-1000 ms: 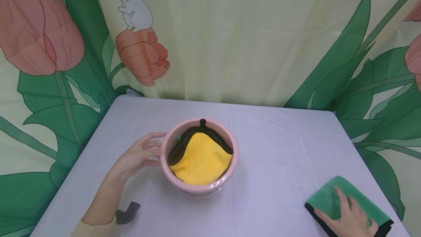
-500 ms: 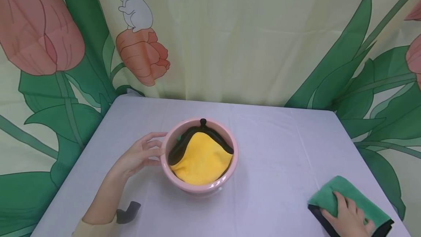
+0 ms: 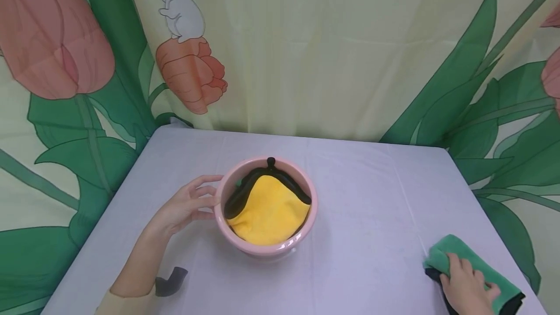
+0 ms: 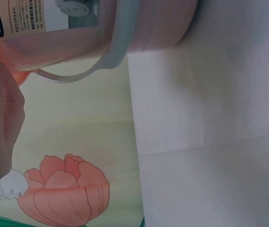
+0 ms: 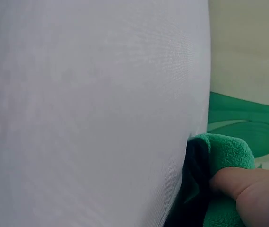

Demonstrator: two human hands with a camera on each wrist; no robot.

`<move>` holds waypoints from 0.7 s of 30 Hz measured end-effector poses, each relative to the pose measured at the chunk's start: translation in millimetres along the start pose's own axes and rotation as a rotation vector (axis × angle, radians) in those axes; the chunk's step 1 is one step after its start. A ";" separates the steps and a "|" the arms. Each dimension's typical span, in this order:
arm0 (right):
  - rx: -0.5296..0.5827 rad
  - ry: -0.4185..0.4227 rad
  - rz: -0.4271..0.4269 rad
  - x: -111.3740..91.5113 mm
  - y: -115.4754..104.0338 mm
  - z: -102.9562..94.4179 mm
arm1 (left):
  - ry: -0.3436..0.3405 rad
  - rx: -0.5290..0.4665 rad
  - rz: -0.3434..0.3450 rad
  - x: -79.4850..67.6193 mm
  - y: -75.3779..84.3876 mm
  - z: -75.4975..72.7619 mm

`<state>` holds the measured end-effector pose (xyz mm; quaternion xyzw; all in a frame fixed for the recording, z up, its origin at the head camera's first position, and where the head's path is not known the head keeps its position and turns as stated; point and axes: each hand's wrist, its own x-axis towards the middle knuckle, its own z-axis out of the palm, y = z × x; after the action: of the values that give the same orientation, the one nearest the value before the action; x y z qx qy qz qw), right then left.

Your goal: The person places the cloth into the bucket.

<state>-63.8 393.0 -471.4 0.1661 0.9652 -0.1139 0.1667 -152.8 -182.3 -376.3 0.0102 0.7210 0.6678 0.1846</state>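
Note:
A pink bucket stands mid-table, with a yellow cloth folded inside it. Thick black edging arches over the cloth's far side, and a small black knob rises by the far rim. My left hand is at the bucket's left side, its loosely spread fingertips at the rim. The left wrist view shows the bucket's see-through wall, printed label and handle. At the table's front right, my right hand grips a green towel with black edging, its near-left end bunched under the fingers.
A white cloth covers the table. Beside my left forearm lies a dark grey piece. Behind the table hangs a curtain printed with tulips and a rabbit on a carrot.
My right hand has drawn the towel's left end inward to the right, so the towel is narrower and more bunched. The left hand and bucket have kept their places.

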 end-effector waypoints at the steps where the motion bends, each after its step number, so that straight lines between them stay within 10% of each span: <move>1: 0.000 0.010 -0.001 -0.8 -0.6 -1.1 | -0.001 -0.001 -0.002 0.2 0.2 0.1; 21: 0.050 0.481 -0.094 -23.3 -26.0 -23.8 | 0.013 0.006 -0.013 0.7 0.1 0.8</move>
<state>-59.1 369.1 -436.9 0.1475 0.9807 -0.1025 -0.0774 -153.2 -181.3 -376.5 0.0018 0.7243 0.6644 0.1841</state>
